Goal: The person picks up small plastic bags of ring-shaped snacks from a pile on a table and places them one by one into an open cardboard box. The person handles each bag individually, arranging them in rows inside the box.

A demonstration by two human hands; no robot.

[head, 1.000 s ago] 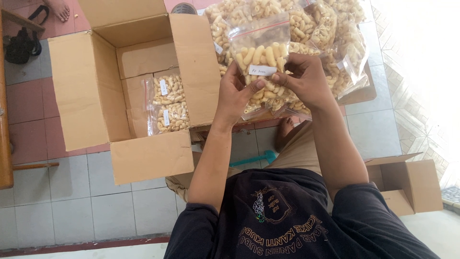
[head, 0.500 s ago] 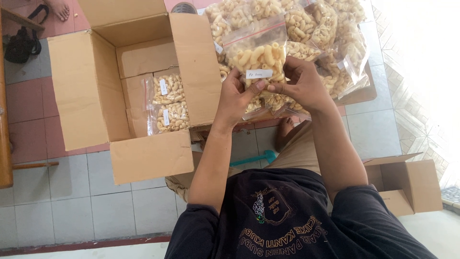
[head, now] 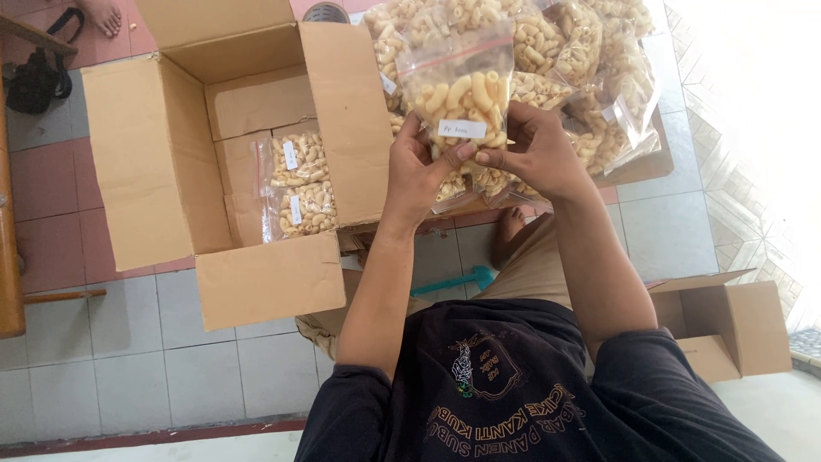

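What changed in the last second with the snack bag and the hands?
The held bag rose slightly toward the top of the picture, lifted by the left hand and right hand, which kept their pinch near its white label. The open cardboard box, the bags inside it and the pile of bags stayed put.
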